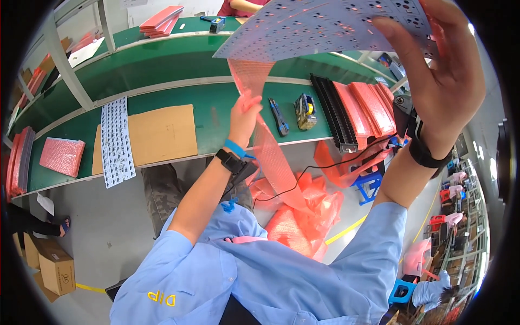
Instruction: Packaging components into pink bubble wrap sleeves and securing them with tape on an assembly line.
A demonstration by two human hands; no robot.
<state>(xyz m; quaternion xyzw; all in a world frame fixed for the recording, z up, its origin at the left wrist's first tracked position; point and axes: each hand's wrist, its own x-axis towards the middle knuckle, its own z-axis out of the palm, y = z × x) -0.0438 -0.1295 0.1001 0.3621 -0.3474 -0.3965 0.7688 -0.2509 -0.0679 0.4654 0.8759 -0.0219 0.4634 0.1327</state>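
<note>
My right hand point(452, 65) is raised at the upper right, thumb and fingers closed on the edge of a large white circuit board panel point(325, 32) dotted with dark marks and holes. The panel tilts above the bench and runs off the top of the picture. Lower and to the left, my left hand point(245, 116) pinches a strip of pink bubble wrap point(271, 149). This strip hangs from behind the panel, passes through the fingers and trails down to a heap of pink bubble wrap point(303, 216) near my lap.
Another white panel point(115, 141) lies partly across a cardboard sheet point(162, 132) on the green bench point(208, 103). A blue utility knife point(279, 116), a tape roll point(306, 111), a black slotted rack point(333, 114) and pink-wrapped packs point(368, 108) are to the right. A black cable point(325, 167) crosses in front.
</note>
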